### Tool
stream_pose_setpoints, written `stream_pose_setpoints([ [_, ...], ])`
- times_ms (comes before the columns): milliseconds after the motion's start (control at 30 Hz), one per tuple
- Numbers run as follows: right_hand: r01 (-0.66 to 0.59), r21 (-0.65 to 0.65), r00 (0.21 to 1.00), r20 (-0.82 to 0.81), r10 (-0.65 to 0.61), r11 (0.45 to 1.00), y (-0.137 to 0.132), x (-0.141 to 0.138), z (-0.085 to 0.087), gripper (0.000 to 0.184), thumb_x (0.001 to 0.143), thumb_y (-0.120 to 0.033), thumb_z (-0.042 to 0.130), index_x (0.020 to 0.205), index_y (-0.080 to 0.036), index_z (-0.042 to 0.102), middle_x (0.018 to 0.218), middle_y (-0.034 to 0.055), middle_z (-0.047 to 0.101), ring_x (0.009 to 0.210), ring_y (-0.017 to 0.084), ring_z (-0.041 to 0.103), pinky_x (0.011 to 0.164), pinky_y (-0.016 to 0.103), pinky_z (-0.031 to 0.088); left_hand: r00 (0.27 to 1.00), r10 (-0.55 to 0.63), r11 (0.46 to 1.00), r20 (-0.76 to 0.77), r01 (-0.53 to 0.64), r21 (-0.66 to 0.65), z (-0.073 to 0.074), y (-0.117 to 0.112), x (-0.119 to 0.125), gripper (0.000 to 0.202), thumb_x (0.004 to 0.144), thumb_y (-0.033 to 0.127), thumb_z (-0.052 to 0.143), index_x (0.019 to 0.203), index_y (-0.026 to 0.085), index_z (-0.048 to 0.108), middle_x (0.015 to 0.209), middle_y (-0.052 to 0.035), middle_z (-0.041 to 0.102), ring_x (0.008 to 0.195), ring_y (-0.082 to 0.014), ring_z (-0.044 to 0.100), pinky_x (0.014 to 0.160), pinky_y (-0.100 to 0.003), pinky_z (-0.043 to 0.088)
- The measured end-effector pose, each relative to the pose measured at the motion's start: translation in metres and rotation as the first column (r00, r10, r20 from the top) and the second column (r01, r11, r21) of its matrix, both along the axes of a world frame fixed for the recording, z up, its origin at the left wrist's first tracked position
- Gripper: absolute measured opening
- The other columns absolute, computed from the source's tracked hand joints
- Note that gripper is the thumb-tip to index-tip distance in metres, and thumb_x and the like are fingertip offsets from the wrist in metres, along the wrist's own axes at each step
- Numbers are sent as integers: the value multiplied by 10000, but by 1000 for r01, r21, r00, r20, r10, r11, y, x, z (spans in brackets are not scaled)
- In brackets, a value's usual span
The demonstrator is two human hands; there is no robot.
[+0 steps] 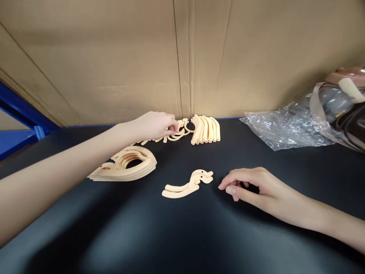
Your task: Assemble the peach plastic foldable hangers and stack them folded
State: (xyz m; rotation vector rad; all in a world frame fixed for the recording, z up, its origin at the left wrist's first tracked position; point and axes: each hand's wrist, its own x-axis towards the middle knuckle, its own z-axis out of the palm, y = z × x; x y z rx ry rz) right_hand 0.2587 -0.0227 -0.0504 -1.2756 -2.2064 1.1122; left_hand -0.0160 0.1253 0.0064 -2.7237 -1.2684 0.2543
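My left hand [158, 125] reaches to the back of the table, fingers pinched together over a loose pile of thin curved cream plastic pieces [179, 134]. Whatever sits between the fingertips is too hidden to name. Palm down near the middle right, my right hand [251, 186] has loosely bent fingers apart from the thumb and holds nothing visible. Just left of it lie two cream S-shaped plastic pieces [182, 188], side by side and overlapping, each with a small dark hole near one end. Beneath my left forearm is a stack of larger looped cream plastic parts [142, 163].
A row of bent cream plastic arms [205, 129] stands close together at the back. Clear plastic wrap [291, 125] and a dark bag [350, 125] occupy the right back. Behind the black table [176, 236] rises a cardboard wall [119, 57]; a blue metal frame [17, 133] borders the left.
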Motion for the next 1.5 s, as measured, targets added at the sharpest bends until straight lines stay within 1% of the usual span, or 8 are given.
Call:
stream_pose_setpoints([
  [433, 1, -1, 1000, -1, -1, 1000, 0, 1, 1, 241, 960, -395, 529, 1005, -253, 718, 765, -11, 655, 696, 127, 588, 606, 227, 416, 999, -35, 999, 13, 35, 3, 3, 2, 0, 275, 961, 310, 378, 862, 190, 606, 886, -44, 608, 678, -162, 548, 601, -276, 317],
  [833, -4, -10, 1000, -23, 4, 1000, 0, 1, -2, 200, 956, -370, 543, 1004, -269, 709, 763, -31, 639, 695, 108, 582, 613, 210, 419, 997, -57, 998, 55, 58, -12, 4, -8, 4, 212, 955, 217, 391, 842, 192, 568, 859, -9, 584, 617, -122, 527, 563, -250, 315],
  [1000, -9, -3, 1000, -25, 9, 1000, 1, 2, -3, 178, 952, -347, 552, 1003, -273, 706, 762, -39, 638, 688, 102, 577, 614, 208, 414, 993, -99, 994, 59, 96, 54, 8, -13, 5, 225, 989, 215, 369, 857, 188, 548, 862, -1, 546, 594, -113, 487, 550, -253, 295],
  [1067, -8, 1, 1000, -20, 8, 1000, 0, 1, -3, 178, 953, -354, 552, 1001, -274, 705, 760, -40, 637, 688, 102, 575, 615, 211, 411, 992, -111, 989, 62, 104, 105, 10, -25, 9, 228, 1004, 231, 367, 880, 182, 552, 892, -12, 536, 625, -126, 484, 548, -259, 283],
  [1167, 15, -3, 1000, -18, -15, 1000, 0, 0, -2, 223, 963, -419, 531, 998, -274, 697, 764, -37, 636, 697, 110, 569, 617, 222, 405, 990, -127, 977, 60, 115, 178, 8, -56, 17, 145, 987, 213, 438, 928, 171, 563, 930, -24, 547, 696, -152, 517, 534, -264, 271],
  [1333, 67, -51, 993, -95, -72, 996, -1, 1, -1, 310, 961, -518, 502, 991, -266, 680, 754, -36, 619, 721, 125, 552, 662, 251, 396, 927, -371, 909, 56, 350, 225, -11, -116, 29, 196, 853, 26, 541, 992, 163, 561, 953, -23, 524, 713, -158, 517, 524, -269, 328],
  [1400, 48, -65, 989, -133, -57, 997, -1, 1, -1, 308, 965, -502, 507, 937, -247, 679, 758, -34, 617, 719, 125, 539, 671, 258, 388, 902, -424, 881, 79, 392, 264, -19, -133, 31, 248, 837, 22, 557, 1045, 156, 553, 942, -23, 513, 689, -159, 502, 483, -277, 316],
  [1500, 18, -88, 987, -157, -32, 996, -2, 1, -2, 265, 952, -441, 560, 847, -224, 671, 733, -39, 606, 690, 116, 516, 645, 252, 372, 875, -463, 874, 138, 425, 235, -28, -149, 34, 255, 821, 6, 571, 1036, 143, 554, 924, -12, 519, 715, -161, 514, 478, -280, 367],
])
